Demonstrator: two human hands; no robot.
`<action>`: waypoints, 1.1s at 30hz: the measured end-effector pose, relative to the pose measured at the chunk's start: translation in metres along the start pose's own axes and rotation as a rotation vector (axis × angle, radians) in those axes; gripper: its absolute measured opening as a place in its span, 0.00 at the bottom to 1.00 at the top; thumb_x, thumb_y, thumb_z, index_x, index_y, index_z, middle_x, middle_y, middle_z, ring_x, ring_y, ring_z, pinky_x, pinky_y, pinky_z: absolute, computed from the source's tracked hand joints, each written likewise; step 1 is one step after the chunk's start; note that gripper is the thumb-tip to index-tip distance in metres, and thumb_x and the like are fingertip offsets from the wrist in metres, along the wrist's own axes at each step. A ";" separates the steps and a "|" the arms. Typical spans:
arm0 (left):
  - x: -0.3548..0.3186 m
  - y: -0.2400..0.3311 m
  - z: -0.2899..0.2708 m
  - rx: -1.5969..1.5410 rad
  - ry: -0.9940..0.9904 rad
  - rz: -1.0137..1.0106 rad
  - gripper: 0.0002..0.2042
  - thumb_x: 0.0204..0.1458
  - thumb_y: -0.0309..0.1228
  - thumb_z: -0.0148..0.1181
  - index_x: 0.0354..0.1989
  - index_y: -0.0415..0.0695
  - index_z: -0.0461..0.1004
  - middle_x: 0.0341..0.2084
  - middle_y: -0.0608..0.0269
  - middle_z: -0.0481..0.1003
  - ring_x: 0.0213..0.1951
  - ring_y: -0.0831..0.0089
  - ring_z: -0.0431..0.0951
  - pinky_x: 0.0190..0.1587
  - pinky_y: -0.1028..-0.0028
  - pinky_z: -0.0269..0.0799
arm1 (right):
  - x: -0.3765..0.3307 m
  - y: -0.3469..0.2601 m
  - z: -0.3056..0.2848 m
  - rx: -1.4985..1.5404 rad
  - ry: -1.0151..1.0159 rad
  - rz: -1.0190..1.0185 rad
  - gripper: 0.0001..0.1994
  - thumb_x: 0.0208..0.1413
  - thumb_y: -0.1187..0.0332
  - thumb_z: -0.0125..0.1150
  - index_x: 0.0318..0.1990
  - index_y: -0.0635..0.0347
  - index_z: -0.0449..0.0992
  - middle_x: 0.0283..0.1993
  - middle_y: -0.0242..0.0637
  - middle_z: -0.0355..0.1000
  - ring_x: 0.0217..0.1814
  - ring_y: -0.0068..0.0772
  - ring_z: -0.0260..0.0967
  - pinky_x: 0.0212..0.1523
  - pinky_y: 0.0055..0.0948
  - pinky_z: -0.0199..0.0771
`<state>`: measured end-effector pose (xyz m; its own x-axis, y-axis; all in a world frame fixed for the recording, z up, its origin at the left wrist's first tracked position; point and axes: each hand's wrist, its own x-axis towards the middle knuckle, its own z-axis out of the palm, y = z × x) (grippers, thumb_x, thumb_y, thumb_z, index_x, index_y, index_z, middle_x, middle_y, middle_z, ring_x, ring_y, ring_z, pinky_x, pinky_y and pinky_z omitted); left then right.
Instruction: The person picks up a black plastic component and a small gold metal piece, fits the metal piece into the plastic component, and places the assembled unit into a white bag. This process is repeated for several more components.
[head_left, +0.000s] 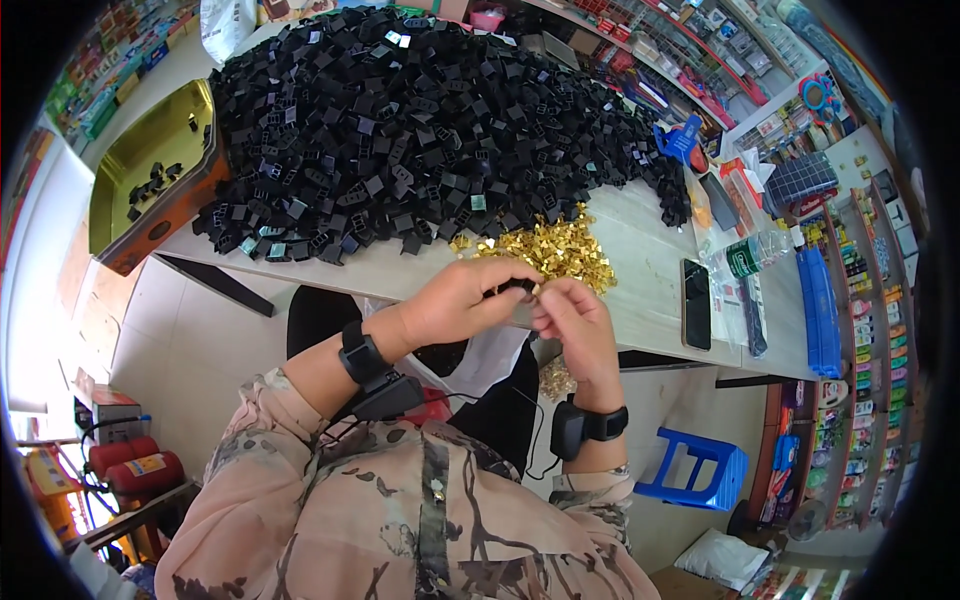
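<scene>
My left hand [455, 302] is closed over the front edge of the table, gripping a small black plastic housing [512, 287] between thumb and fingers. Close against it, my right hand [578, 328] pinches a small gold metal piece [536, 289], mostly covered by the fingertips. The two hands meet at the black housing. Just beyond them lies a heap of small gold metal pieces [560, 250]. A large mound of black plastic housings [360, 130] covers most of the table behind.
At the left stands an open tin box [150, 222] with several black pieces inside. A white bag [485, 365] hangs below my hands. On the table's right side are a phone [695, 303] and a plastic bottle [760, 252]. A blue stool [695, 470] stands on the floor.
</scene>
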<state>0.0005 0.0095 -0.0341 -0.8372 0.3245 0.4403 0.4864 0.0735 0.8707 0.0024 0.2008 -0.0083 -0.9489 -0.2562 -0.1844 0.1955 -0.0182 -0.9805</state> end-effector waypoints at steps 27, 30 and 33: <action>-0.001 0.004 0.008 -0.152 0.034 -0.124 0.11 0.52 0.30 0.54 0.43 0.42 0.70 0.25 0.60 0.72 0.28 0.76 0.72 0.30 0.72 0.68 | -0.011 0.004 -0.025 -1.053 0.278 -0.448 0.11 0.53 0.64 0.58 0.35 0.64 0.73 0.30 0.39 0.70 0.32 0.34 0.65 0.35 0.30 0.65; 0.004 0.002 0.013 -0.164 0.027 -0.130 0.11 0.52 0.30 0.54 0.42 0.41 0.69 0.25 0.61 0.72 0.28 0.74 0.72 0.30 0.72 0.67 | -0.025 -0.023 -0.015 -1.073 0.221 -0.403 0.14 0.54 0.62 0.57 0.40 0.65 0.76 0.38 0.47 0.74 0.41 0.47 0.69 0.45 0.35 0.68; 0.002 -0.003 0.002 -0.099 0.043 -0.085 0.10 0.52 0.29 0.53 0.42 0.41 0.69 0.27 0.60 0.72 0.30 0.72 0.73 0.32 0.71 0.67 | -0.012 -0.023 -0.003 -0.968 0.196 -0.434 0.14 0.55 0.62 0.57 0.40 0.65 0.75 0.39 0.47 0.73 0.42 0.46 0.69 0.46 0.35 0.68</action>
<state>-0.0025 0.0120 -0.0362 -0.8855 0.2797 0.3711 0.3879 0.0052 0.9217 0.0082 0.2073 0.0166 -0.9299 -0.2511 0.2689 -0.3648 0.7236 -0.5859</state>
